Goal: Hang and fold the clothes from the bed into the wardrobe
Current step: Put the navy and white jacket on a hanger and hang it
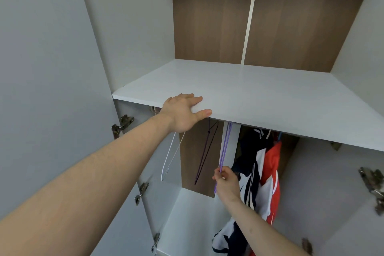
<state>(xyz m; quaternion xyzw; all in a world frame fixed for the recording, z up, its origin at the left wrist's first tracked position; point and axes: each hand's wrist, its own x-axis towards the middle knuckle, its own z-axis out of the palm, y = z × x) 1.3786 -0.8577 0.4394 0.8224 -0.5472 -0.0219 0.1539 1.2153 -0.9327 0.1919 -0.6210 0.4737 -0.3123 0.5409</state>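
Note:
I face the open wardrobe. My left hand (pixel 184 113) rests flat on the front edge of the white shelf (pixel 259 97), fingers on top, thumb along the edge. Below the shelf my right hand (pixel 226 181) pinches the lower part of a light purple hanger (pixel 225 147) that hangs under the shelf. To its left hang a dark purple hanger (pixel 204 151) and a white hanger (pixel 170 156), both bare. To the right hang a navy and white garment (pixel 249 164) and a red and white garment (pixel 272 166). The rail is hidden by the shelf.
The wardrobe doors stand open on both sides, with metal hinges at left (pixel 122 124) and right (pixel 372 181). The back panel (pixel 207 27) is brown wood with a white divider strip (pixel 250 14). A white bottom shelf (pixel 193 214) lies under the hangers.

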